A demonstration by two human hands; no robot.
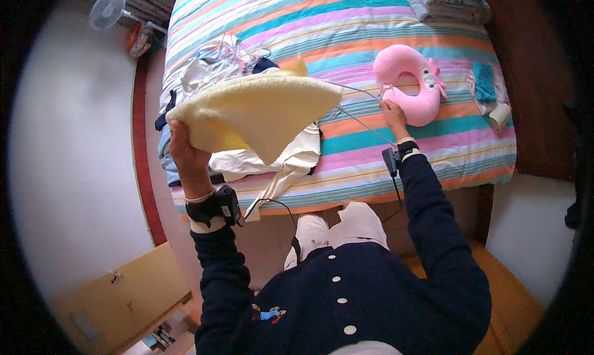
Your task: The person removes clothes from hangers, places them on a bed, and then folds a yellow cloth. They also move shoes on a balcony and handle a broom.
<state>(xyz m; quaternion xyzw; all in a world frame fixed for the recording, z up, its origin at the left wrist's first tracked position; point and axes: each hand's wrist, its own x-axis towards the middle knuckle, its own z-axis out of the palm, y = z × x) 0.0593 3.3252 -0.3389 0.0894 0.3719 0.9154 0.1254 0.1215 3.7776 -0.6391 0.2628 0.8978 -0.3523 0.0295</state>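
My left hand [187,152] grips one corner of a pale yellow, fleecy cloth [247,104], which is stretched out above the bed and droops to a point in the middle. Whether it is a towel or a garment, I cannot tell. Its right end meets a thin grey wire clothes hanger [356,89]. The hanger's narrow end is pinched in my right hand [394,113], just beside a pink U-shaped neck pillow [411,101]. Beneath the cloth lies a cream garment [297,154], partly hidden, with one sleeve hanging over the bed's near edge.
Piled clothes and more hangers [232,55] lie at the left of the striped bed [346,48]. Folded bedding [445,5] is stacked far right, with a teal cloth [484,82] and a white roll [500,116] nearer. A white fan [107,10] stands far left.
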